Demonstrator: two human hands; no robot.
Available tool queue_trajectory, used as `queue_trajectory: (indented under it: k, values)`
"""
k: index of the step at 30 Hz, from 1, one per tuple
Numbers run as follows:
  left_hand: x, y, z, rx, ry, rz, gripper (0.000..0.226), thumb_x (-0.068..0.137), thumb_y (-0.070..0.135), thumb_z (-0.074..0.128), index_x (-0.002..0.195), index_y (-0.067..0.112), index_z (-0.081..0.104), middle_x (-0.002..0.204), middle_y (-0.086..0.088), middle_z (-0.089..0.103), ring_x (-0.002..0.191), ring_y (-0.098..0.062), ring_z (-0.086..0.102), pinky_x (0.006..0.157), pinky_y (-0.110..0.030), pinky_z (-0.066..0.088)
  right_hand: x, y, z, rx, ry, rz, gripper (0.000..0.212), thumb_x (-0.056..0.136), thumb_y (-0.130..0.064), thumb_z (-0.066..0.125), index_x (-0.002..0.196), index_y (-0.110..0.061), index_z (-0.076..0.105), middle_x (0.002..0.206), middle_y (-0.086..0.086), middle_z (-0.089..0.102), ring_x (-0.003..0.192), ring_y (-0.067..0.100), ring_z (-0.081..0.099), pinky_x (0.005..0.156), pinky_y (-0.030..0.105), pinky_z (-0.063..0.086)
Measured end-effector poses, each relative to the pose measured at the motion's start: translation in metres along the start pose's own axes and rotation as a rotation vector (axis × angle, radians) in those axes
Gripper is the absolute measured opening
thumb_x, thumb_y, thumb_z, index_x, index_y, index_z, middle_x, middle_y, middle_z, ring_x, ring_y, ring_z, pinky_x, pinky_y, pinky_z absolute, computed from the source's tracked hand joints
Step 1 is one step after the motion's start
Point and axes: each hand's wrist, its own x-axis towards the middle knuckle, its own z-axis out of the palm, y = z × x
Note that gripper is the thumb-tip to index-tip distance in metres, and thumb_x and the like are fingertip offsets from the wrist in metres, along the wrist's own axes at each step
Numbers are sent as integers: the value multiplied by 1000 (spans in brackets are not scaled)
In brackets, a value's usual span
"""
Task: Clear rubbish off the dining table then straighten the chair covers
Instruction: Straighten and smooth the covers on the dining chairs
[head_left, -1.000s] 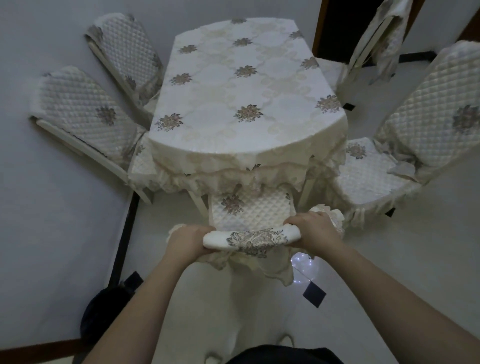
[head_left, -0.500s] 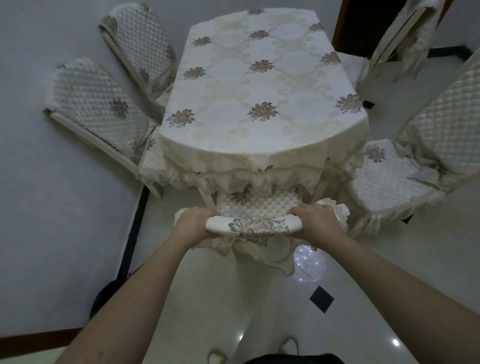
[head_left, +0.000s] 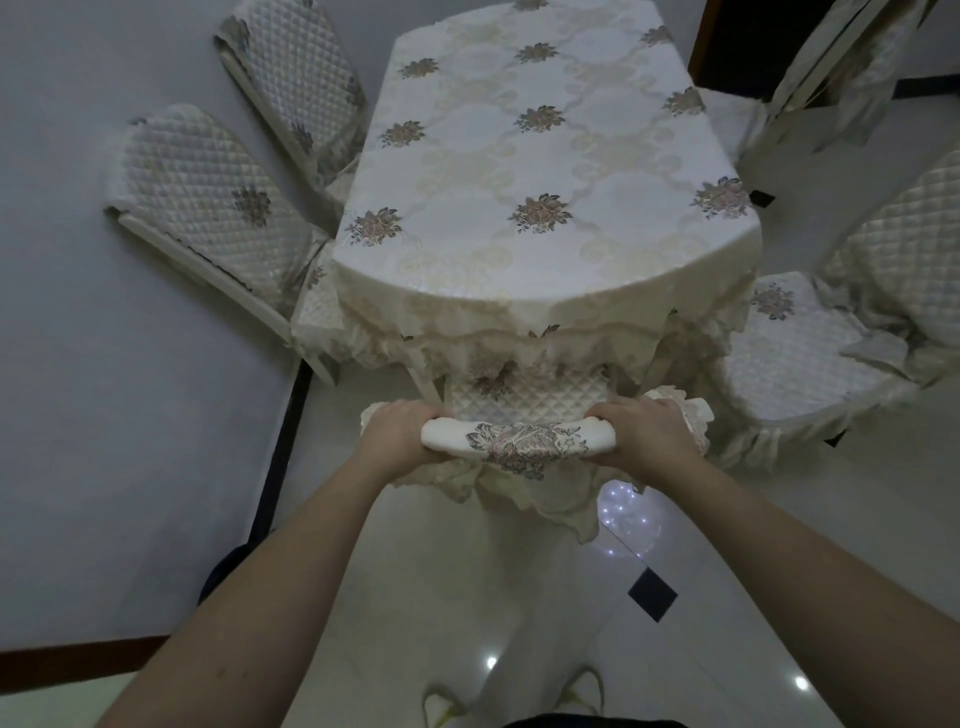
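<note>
Tablecloth (head_left: 545, 218) over tucked chair seat (head_left: 524, 402)

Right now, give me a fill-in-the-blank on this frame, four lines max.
1. Both hands grip the top of the near chair's ____.
2. The left hand and right hand hold opposite ____ of it.
3. The tablecloth has a ____ pattern.
4. The near chair's seat is tucked ____ the table.

Missing: backrest; ends; floral; under

No legible text, labels, brands or numbers anywhere in view. Only markings are woven floral motifs: one on the chair cover (head_left: 519, 441) between the two hands, more on the tablecloth (head_left: 540, 171) beyond them. No signs.
</note>
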Motion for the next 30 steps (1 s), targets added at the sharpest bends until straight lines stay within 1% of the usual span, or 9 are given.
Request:
queue_trajectory:
  k: [3,7,11,15,20,23,26,28,30]
  values:
    - [2,1,-2,-7,-38,-7,37,59,44,77,96,36,72,88,9,72,82,-15,65,71,-32,50,1,3,0,-1,-5,-10,42,68,-59,72,102,-36,64,98,-11,65,93,17,61,77,33,31]
    - [4,4,-9,46,-138,-24,42,65,44,79,105,36,68,96,10,72,89,-16,65,76,-34,52,5,4,-2,3,-30,8,40,68,-58,72,102,-39,64,96,-11,68,93,17,63,79,34,35]
    - [0,10,-8,74,-77,-64,39,69,38,78,106,34,69,97,6,72,90,-18,65,77,-34,52,5,3,-6,-17,-51,5,37,70,-55,70,102,-38,63,97,-9,69,92,17,63,80,34,40]
    - [-9,17,-5,53,27,-113,32,67,36,80,97,30,71,92,2,72,87,-21,64,72,-32,49,0,-3,-13,-33,-59,-6,36,73,-54,70,104,-38,63,99,-9,69,95,17,63,78,34,36]
    - [-17,19,-5,-65,19,-187,34,66,28,82,98,31,73,88,4,72,83,-17,64,66,-28,45,-6,-9,-20,-91,-103,-3,34,77,-49,69,108,-35,61,105,-7,67,100,18,61,78,33,38]
    - [-22,20,-1,-19,11,-153,32,68,32,81,99,32,73,88,3,72,85,-18,65,66,-28,45,-12,-5,-15,-62,-109,6,33,78,-45,70,107,-34,60,105,-7,67,102,18,60,81,35,33]
    - [-26,23,3,87,-10,-119,25,70,37,77,95,32,73,87,3,72,83,-18,64,60,-28,40,-21,0,-7,-42,-106,0,40,76,-49,71,112,-37,60,107,-8,65,105,18,57,84,37,33]
    - [-26,22,6,117,-16,-110,22,70,40,75,91,32,72,84,6,71,81,-17,64,60,-29,43,-25,2,-5,-30,-75,-7,41,74,-52,72,111,-38,62,105,-8,65,105,18,57,86,37,33]
    - [-25,19,10,81,11,-87,27,64,45,74,87,32,73,80,5,71,79,-20,65,65,-32,49,-24,3,-7,-23,-73,-15,43,73,-54,73,112,-38,63,105,-9,64,105,17,57,87,37,33]
